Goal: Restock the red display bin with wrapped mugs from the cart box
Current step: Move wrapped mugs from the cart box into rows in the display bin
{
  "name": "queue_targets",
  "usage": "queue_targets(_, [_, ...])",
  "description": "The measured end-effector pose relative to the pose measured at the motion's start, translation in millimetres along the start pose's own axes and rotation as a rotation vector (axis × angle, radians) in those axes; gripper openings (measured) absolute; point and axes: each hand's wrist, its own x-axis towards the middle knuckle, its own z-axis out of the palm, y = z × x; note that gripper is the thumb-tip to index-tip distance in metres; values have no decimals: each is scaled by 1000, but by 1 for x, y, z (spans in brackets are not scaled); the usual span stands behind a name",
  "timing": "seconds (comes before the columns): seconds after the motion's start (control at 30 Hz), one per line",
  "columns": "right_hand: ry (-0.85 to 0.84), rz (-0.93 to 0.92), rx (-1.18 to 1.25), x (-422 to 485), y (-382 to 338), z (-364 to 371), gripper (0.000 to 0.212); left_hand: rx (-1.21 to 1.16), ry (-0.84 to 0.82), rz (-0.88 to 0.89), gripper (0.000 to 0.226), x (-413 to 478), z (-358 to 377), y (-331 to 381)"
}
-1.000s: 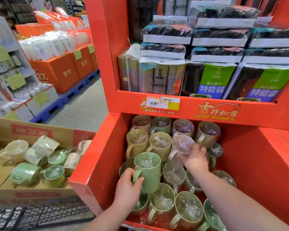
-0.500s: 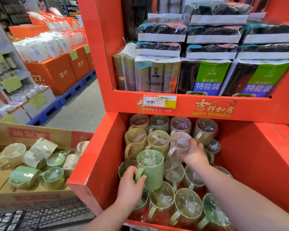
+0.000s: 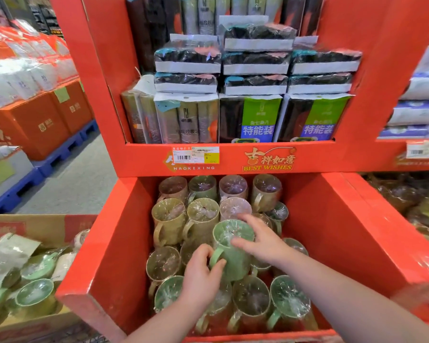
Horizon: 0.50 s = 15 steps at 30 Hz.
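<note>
Pale green mug in clear shrink film [image 3: 233, 253] sits upright near the middle of the red cardboard display bin [image 3: 109, 256], on an upper layer, resting on the wrapped mugs below it. It is just in front of two beige wrapped mugs [image 3: 183, 219].

Left hand [image 3: 201, 278]: fingers and thumb curled round the mug's handle [image 3: 214, 256], gripping it. Right hand [image 3: 263, 241]: fingers spread and fairly straight, laid over the filmed mouth and far rim, holding nothing. It looks like a steadying touch, not a grip.

Step, as judged: seating this mug in the upper layer.

Handling, also judgement:
- Mug looks rigid and light. Can't tell plastic from ceramic, so treat it as breakable.
- Film is slick and crinkly, so a bare palm on the wall may slide.
- Film across the mouth is unsupported and will give, so put no load there.
- Best hold is the handle, as now, or a full wrap round the body.
- Base rests on rims and film below, so footing is uneven and it may tip once let go.

Supply: brown cardboard cart box [image 3: 42, 226], lower left beside the bin, holds more wrapped green and white mugs [image 3: 34, 294] lying at mixed angles. The right part of the bin floor has no mugs showing, so restocking looks partway done.
</note>
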Motion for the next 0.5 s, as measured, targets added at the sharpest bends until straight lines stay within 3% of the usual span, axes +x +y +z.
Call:
queue_targets(0.1, [-28,28,24,-12,8,-13,107,37,-47,27,19,5,14,7])
queue_targets(0.23, [-56,63,-86,-19,23,-29,112,34,-92,23,17,13,30,15])
queue_targets(0.37, [34,147,-103,-12,33,-37,117,79,-133,30,23,20,37,21])
queue_targets(0.5, [161,232,-102,-1,44,-48,114,273,-166,34,37,19,31,9])
